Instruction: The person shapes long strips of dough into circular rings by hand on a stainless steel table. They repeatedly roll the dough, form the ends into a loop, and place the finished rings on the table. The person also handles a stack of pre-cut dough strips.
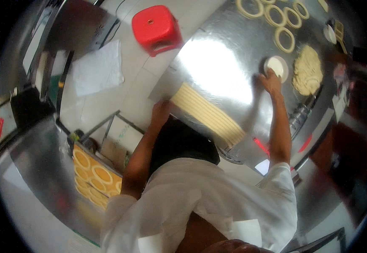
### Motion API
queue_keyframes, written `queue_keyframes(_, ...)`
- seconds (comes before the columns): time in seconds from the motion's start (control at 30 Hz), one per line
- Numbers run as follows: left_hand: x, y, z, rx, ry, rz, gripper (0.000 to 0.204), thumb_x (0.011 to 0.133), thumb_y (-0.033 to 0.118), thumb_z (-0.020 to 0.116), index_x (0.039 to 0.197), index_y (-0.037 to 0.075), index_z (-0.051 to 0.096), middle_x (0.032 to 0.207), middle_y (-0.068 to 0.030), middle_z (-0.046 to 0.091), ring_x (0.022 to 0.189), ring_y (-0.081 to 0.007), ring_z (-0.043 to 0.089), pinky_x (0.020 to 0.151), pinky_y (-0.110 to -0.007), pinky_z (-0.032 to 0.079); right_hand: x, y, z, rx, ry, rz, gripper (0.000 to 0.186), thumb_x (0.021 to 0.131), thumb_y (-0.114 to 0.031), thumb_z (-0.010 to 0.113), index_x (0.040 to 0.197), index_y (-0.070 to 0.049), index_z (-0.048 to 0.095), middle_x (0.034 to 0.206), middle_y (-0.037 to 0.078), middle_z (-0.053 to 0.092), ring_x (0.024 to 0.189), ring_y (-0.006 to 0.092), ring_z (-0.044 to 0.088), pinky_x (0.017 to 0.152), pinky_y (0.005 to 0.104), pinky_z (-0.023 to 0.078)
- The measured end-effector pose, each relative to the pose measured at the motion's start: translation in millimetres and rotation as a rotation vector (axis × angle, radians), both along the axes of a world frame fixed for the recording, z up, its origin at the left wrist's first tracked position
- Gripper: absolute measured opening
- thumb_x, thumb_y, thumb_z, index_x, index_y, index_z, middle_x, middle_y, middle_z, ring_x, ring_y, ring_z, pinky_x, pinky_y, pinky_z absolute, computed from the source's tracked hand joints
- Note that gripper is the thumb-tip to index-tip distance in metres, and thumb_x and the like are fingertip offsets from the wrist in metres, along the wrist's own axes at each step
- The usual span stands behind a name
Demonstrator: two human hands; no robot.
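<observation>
A row of pale dough strips [206,114] lies side by side on the steel table, slanting along its near edge. My left hand [161,110] is by the left end of the strips, at the table edge; it is dark and blurred, so its fingers cannot be made out. Farther right, my right hand [271,82] reaches to a small round bowl [284,74] with white contents, probably flour. The fingers dip over the near rim while the thumb sticks out to the left. Right of the bowl sits a large lump of soft dough [308,71].
Several dough rings [275,16] lie at the far end of the steel table [234,50]. A red stool [156,29] stands on the floor beyond its left edge. At lower left, orange trays [101,173] hold more rings. A rolling pin [303,111] lies on the right.
</observation>
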State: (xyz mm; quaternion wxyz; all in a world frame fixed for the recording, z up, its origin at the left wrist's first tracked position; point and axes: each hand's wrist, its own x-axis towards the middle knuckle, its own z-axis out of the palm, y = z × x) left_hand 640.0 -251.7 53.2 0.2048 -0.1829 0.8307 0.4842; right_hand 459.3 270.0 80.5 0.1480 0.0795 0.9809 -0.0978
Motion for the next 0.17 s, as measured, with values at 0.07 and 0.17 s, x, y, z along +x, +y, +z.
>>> queue_keyframes(0.07,3,4,-4,0.043,-0.06,0.052,0.032,0.099,0.031,0.066,0.103,0.0,0.071,0.092,-0.0225,0.071,0.083,-0.0384,0.067,0.077,-0.05,0.052,1,6,4,-0.276,0.002,-0.161,0.077,0.095,-0.052,0.064,0.152,-0.001,0.052,0.15,0.025,0.058,0.141,0.0351,0.055,0.128,0.0461,0.024)
queue_keyframes(0.17,18,2,-41,0.151,-0.135,0.089,0.04,0.098,0.038,0.067,0.108,0.0,0.072,0.102,-0.0247,0.073,0.095,-0.0347,0.07,0.085,-0.047,0.053,-8,11,-5,-0.532,-0.024,-0.291,0.079,0.094,-0.054,0.066,0.152,-0.001,0.052,0.155,0.024,0.053,0.146,0.0322,0.049,0.129,0.042,0.022)
